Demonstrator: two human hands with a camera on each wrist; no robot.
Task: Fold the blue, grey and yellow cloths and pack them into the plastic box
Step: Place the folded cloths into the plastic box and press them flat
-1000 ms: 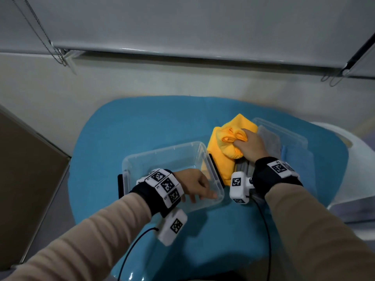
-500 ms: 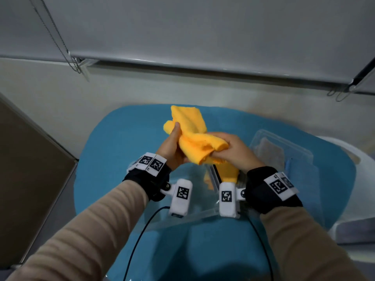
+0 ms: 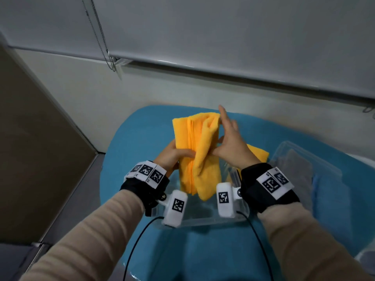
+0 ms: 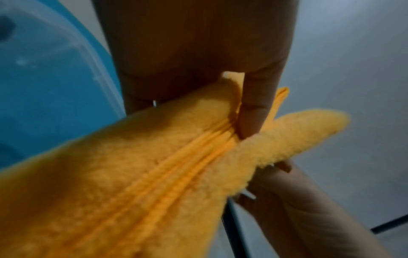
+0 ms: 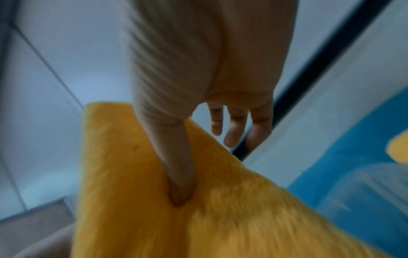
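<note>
The yellow cloth (image 3: 195,153) is held up in the air above the plastic box (image 3: 205,211), folded into a long bundle with its layered edges seen down the middle. It is gripped at the left side by the left hand (image 3: 172,157), whose thumb is pressed on the front of the folds. The right hand (image 3: 231,142) is laid against the right side with fingers (image 5: 236,129) straight and spread, only the thumb pressed into the fabric. A grey cloth (image 3: 296,169) and a blue cloth (image 3: 324,191) are seen at the right on the blue table (image 3: 142,134).
</note>
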